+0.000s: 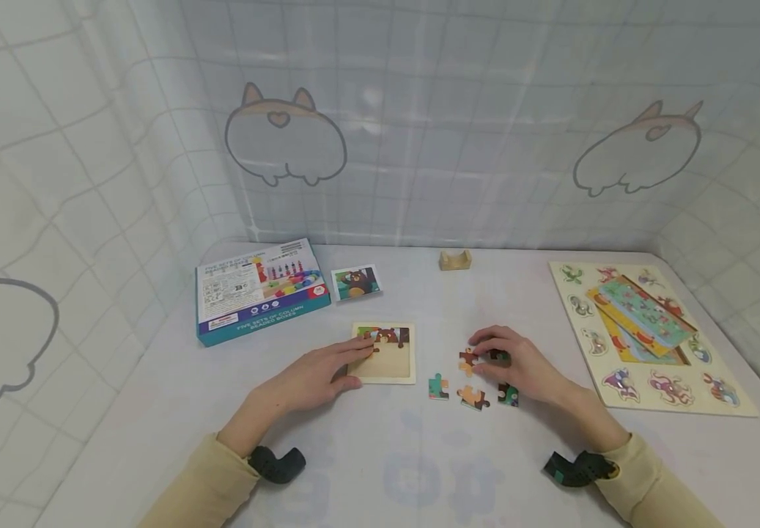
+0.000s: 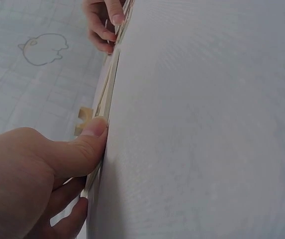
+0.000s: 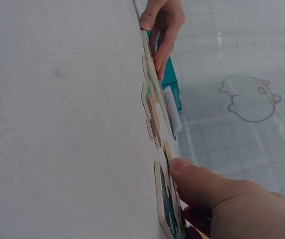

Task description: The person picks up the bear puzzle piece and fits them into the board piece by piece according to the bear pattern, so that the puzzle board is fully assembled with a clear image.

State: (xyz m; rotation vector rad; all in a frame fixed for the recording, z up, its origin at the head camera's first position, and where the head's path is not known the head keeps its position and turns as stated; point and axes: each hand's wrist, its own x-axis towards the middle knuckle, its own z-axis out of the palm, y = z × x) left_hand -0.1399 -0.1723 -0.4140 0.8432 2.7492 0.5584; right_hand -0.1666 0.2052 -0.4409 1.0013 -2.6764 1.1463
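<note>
Wooden puzzle tray [image 1: 385,353] lay near the middle of the white table [image 1: 380,455], with a brown bear partly assembled along its top edge. Behind it, toward the far left corner, sat a teal-sided toy box [image 1: 257,289] printed "FIVE SETS OF COLUMN", the rest too small to read, and just right of the box a small bear reference card [image 1: 355,282]. A little wooden block [image 1: 455,259] stood near the far edge. Along the right edge rested a large animal peg board [image 1: 650,341] with colourful boards stacked on it.

The left hand [image 1: 316,378] lay flat on the tray's left side, fingers fairly straight over its surface and thumb pressed against the near left edge; nothing was gripped.

The right hand [image 1: 518,363] sat just right of the tray, fingers curled down, pinching a brown jigsaw piece [image 1: 467,361] at the fingertips, with a dark piece [image 1: 501,357] under the fingers beside it. Three loose pieces lay toward the near edge: a teal one [image 1: 438,386], an orange-brown one [image 1: 473,397] and a green one [image 1: 508,395] touching the heel of the hand. Nothing stood between the pinched piece and the tray.
</note>
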